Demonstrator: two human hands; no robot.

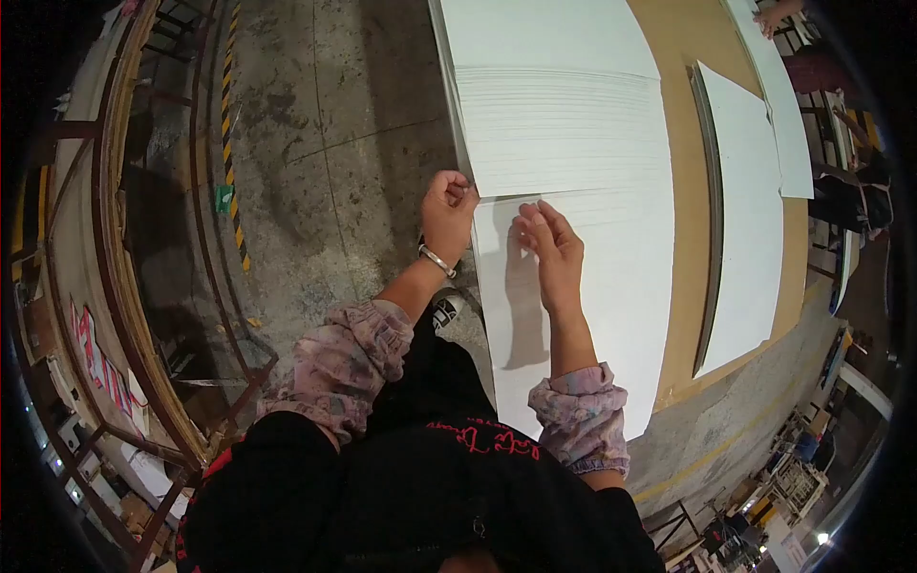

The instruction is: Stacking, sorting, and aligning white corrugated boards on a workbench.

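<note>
Large white sheets (pixel 573 277) lie in a long stack in front of me. The upper ones (pixel 559 124) overlap in closely spaced steps, and the lowest edge of these crosses just beyond my hands. At the left end of that edge, my left hand (pixel 447 218) pinches the corner of the top sheet between thumb and fingers. My right hand (pixel 554 244) hovers over the stack just below the same edge, its fingers bent loosely and apart, with nothing visible in them. It casts a shadow on the white surface.
Brown board (pixel 683 239) lies right of the stack, carrying another white panel pile (pixel 750 229) with a dark edge. Another person's hand (pixel 769 21) touches a panel at the far right. A metal-framed rack (pixel 115 239) stands left, beside striped floor tape (pixel 227 124).
</note>
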